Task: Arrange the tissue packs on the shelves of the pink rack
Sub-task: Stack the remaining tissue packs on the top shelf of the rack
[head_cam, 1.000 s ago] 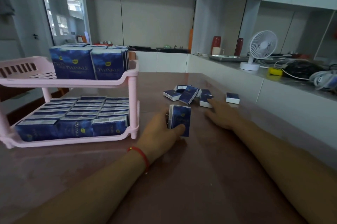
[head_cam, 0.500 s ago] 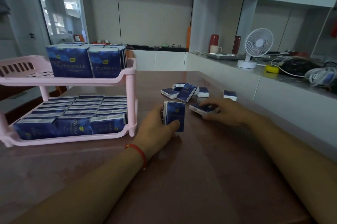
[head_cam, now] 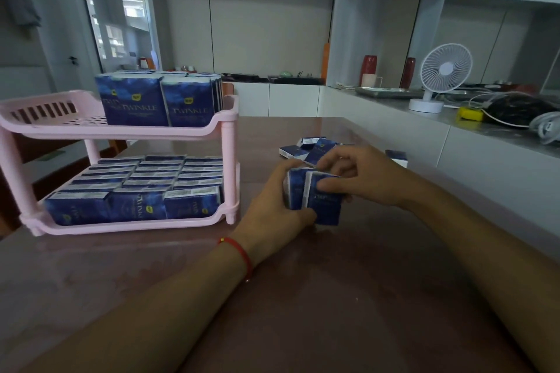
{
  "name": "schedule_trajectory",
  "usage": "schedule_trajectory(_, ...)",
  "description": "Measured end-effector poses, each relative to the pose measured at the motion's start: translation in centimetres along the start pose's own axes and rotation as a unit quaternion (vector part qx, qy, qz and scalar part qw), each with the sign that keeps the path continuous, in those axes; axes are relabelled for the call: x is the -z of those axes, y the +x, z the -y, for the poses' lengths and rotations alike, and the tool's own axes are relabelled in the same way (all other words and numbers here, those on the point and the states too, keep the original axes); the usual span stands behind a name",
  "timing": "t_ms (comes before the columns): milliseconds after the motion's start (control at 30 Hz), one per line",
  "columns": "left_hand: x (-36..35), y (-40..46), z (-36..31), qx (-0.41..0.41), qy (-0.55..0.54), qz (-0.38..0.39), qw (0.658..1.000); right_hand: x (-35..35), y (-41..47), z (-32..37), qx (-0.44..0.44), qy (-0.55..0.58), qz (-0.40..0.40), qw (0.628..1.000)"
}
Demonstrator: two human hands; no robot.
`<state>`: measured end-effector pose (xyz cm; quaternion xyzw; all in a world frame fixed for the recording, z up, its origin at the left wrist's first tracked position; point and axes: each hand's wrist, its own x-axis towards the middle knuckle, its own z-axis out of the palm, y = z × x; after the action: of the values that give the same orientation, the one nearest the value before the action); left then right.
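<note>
Gathering a small upright stack of tissue packs (head_cam: 315, 196) on the table (head_cam: 303, 297) just right of the pink rack (head_cam: 121, 130), the left hand (head_cam: 272, 206) cups its near side while the right hand (head_cam: 360, 178) pinches the outermost pack against it. Its lower shelf looks full and the upper shelf half filled, with loose packs (head_cam: 312, 149) left beyond the hands.
</note>
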<state>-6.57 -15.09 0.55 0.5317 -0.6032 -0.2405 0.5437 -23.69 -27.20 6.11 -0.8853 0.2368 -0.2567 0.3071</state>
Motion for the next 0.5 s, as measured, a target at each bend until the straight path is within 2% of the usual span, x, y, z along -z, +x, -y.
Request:
schedule_trajectory(67, -0.1, -0.3, -0.3, -0.012, 0.006, 0.018, 1.000, -0.6, 0.0, 0.3, 0.009, -0.004, -0.022, 1.000)
schedule_trajectory(167, -0.1, -0.4, -0.4, -0.023, 0.001, 0.005, 1.000, -1.2, 0.1, 0.8, 0.033, -0.019, -0.056, 0.998)
schedule_trajectory(267, 0.2, -0.7, -0.9, -0.004, -0.014, -0.009, 1.000, -1.7, -0.1, 1.1, 0.041, -0.068, -0.044, 0.996)
schedule_trajectory(367, 0.4, -1.6, -1.8, 0.001, -0.021, -0.019, 1.000, -2.5, -0.2, 1.8, 0.076, -0.028, -0.033, 0.996)
schedule_trajectory(500, 1.9, -2.2, -3.6, 0.021, -0.006, -0.045, 0.999, -3.2, -0.5, 3.7, 0.122, 0.002, -0.061, 0.991)
